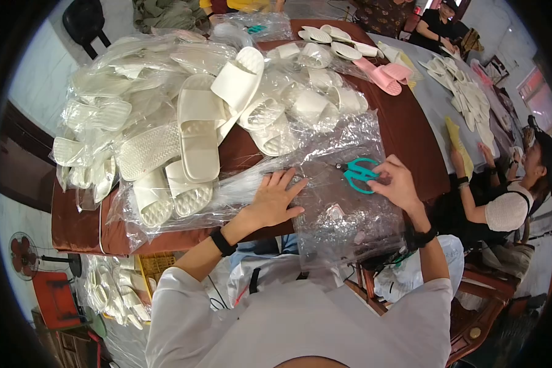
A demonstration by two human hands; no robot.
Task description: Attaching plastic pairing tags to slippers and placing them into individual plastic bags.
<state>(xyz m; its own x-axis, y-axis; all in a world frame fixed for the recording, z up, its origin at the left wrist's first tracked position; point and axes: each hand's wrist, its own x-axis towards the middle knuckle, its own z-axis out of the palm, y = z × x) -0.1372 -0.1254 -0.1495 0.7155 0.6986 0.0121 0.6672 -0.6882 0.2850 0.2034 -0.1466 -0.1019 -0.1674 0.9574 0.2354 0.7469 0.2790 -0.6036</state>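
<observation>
My left hand [275,199] lies with its fingers spread on a stack of clear plastic bags [325,214] at the table's near edge. My right hand [398,185] is closed on the teal handle of a pair of scissors [360,175], over the same bags. The blades are small and point left, toward my left hand. Beyond my left hand, white slippers [199,126] are piled up, many wrapped in clear plastic. One loose white slipper [242,76] rests on top of the heap.
The slippers sit on a table with a brown cover [420,144]. A pink pair [383,73] lies at the far right. People work at a grey table [438,92] on the right; one holds something yellow [460,147]. A yellow crate [156,267] stands below on the left.
</observation>
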